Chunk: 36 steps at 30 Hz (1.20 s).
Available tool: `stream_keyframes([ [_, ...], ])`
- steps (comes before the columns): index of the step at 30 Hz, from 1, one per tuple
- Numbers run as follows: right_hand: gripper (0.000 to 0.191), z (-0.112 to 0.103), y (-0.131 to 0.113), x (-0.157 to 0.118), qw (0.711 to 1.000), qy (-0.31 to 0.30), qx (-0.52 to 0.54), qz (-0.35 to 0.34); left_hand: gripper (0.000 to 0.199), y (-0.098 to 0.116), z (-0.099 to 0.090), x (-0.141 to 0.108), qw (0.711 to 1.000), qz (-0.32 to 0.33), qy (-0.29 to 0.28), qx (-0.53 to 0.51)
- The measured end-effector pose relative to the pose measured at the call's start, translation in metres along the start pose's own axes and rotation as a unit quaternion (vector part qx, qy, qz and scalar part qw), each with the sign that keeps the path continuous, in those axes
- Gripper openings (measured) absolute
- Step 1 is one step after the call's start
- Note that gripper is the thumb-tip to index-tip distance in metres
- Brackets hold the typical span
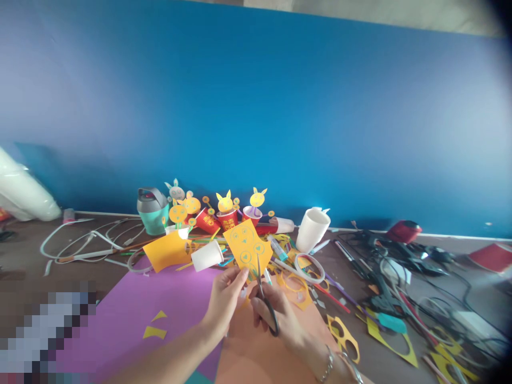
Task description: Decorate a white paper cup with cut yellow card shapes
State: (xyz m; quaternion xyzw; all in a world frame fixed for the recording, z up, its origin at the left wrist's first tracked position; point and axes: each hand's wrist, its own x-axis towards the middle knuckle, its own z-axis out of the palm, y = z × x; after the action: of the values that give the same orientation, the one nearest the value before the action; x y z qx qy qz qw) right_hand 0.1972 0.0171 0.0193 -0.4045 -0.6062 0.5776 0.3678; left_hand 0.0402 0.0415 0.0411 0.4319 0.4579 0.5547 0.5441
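Note:
My left hand [227, 296] pinches the lower edge of a yellow paper sheet [242, 241] and holds it up over the table. Round faces and small circles with hearts are drawn on that sheet, and its right edge is cut unevenly. In my right hand [276, 312] is a pair of black-handled scissors [260, 288], its blades pointing up against the paper's lower right part. Beneath my hands lie a purple sheet [160, 298] and an orange sheet [256, 352], with two yellow scraps [155, 332] on the purple one. A white paper cup [207, 256] lies tipped just beyond my left hand.
Behind stand red cups [228, 220] with yellow animal-face cutouts, a teal lidded container [153, 216] and a stack of white cups [312, 229]. Tape rolls [310, 268], cut-out yellow scraps [344, 336], a glue gun [380, 296] and tangled cables [436, 304] crowd the right. A blue wall [256, 106] rises behind.

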Motion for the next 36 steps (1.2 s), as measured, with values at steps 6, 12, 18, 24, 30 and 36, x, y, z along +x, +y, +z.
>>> stream_keyframes([
  [6,0.032,0.0008,-0.0010,-0.0002,1.000,0.004,0.000,-0.004,0.031,-0.0020,-0.0005,0.0006,1.000,-0.003,-0.006,-0.006],
  [12,0.036,0.0015,-0.0007,0.0007,1.000,0.008,-0.010,-0.007,0.034,-0.0055,-0.0016,0.0017,1.000,-0.010,-0.005,-0.009],
  [18,0.036,0.0019,0.0026,0.0027,1.000,0.010,-0.008,-0.016,0.034,-0.0053,-0.0020,0.0022,1.000,-0.016,-0.006,-0.009],
  [24,0.038,0.0020,0.0049,0.0038,1.000,0.013,-0.001,-0.024,0.034,-0.0049,-0.0025,0.0027,1.000,-0.015,-0.006,-0.005],
  [30,0.041,0.0030,0.0039,0.0049,0.999,0.016,0.016,-0.034,0.034,-0.0061,-0.0032,0.0039,1.000,-0.021,-0.006,-0.012],
  [36,0.040,0.0026,0.0058,0.0052,0.999,0.023,0.011,-0.023,0.035,-0.0072,-0.0042,0.0054,0.999,-0.030,0.000,-0.016],
])
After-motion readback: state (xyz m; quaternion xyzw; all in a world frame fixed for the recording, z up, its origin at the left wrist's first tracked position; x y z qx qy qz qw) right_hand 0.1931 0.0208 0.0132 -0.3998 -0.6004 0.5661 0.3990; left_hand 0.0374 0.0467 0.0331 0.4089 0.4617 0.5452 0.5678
